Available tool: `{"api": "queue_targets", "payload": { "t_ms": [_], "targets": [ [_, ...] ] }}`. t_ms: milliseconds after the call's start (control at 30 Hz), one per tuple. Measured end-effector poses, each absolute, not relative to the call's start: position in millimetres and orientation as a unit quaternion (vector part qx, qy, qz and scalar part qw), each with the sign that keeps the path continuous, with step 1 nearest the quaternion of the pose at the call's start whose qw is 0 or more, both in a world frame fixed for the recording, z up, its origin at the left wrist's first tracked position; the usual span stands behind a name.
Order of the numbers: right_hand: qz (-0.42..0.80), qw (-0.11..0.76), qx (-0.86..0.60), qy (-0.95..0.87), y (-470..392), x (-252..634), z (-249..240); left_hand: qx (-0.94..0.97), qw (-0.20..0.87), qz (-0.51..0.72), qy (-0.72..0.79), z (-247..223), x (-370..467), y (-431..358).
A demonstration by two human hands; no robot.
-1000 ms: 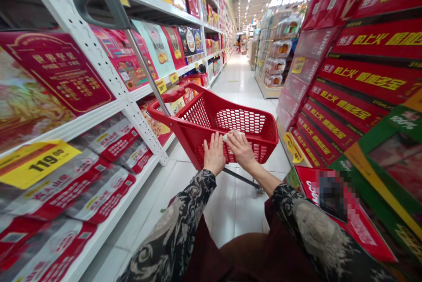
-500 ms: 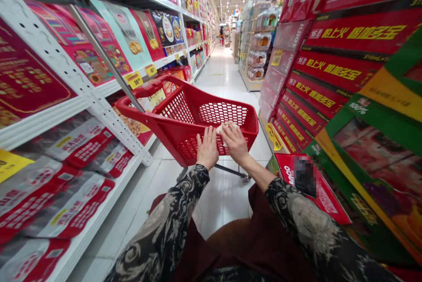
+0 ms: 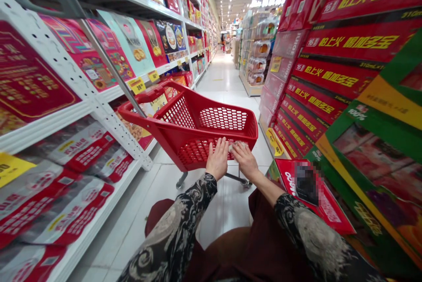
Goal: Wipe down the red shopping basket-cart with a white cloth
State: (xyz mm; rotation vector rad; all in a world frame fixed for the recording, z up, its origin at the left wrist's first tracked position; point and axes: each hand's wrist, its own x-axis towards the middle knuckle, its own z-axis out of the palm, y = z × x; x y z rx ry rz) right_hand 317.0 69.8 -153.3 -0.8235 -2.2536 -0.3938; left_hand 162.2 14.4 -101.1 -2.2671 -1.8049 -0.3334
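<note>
In front of me stands a red plastic shopping cart (image 3: 194,135) with perforated side walls and a grey metal handle bar (image 3: 108,64) rising to the upper left. My left hand (image 3: 217,159) lies on the cart's near side wall, fingers stretched out and pointing up, with nothing visible in it. Just right of it, my right hand (image 3: 245,161) presses a small whitish cloth (image 3: 233,145) against the same wall, below the rim. Most of the cloth is hidden under the fingers.
White shelves (image 3: 95,102) with boxed and bagged goods run along the left. Stacked red drink cartons (image 3: 329,73) and green fruit-drink boxes (image 3: 356,150) rise close on the right, beside a red box (image 3: 332,211). A tiled aisle (image 3: 222,71) leads back to a distant person (image 3: 223,42).
Both hands have slid down and to the right along the cart's near side. The right hand with the cloth went from the rim to the wall below it. The cart looks unmoved.
</note>
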Motion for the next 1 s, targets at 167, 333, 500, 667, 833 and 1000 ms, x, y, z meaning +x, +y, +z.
{"api": "queue_targets", "payload": {
  "t_ms": [167,333,500,667,833,1000],
  "targets": [
    [-0.168,0.432,-0.324,-0.825,81,321,-120,-0.763,0.119,-0.134,-0.62,-89,169,23],
    [-0.147,0.405,-0.342,-0.835,86,328,-128,-0.765,0.108,-0.118,-0.624,-81,178,26],
    [-0.131,0.36,-0.359,-0.851,73,340,-164,-0.793,0.107,-0.098,-0.592,-95,187,16],
    [-0.102,0.389,-0.356,-0.844,70,345,-152,-0.797,0.103,-0.109,-0.585,-95,192,20],
    [-0.123,0.466,-0.377,-0.791,84,348,-120,-0.78,0.111,-0.134,-0.601,-82,194,33],
    [-0.108,0.472,-0.412,-0.772,87,351,-148,-0.788,0.111,-0.122,-0.594,-83,196,33]
  ]
}}
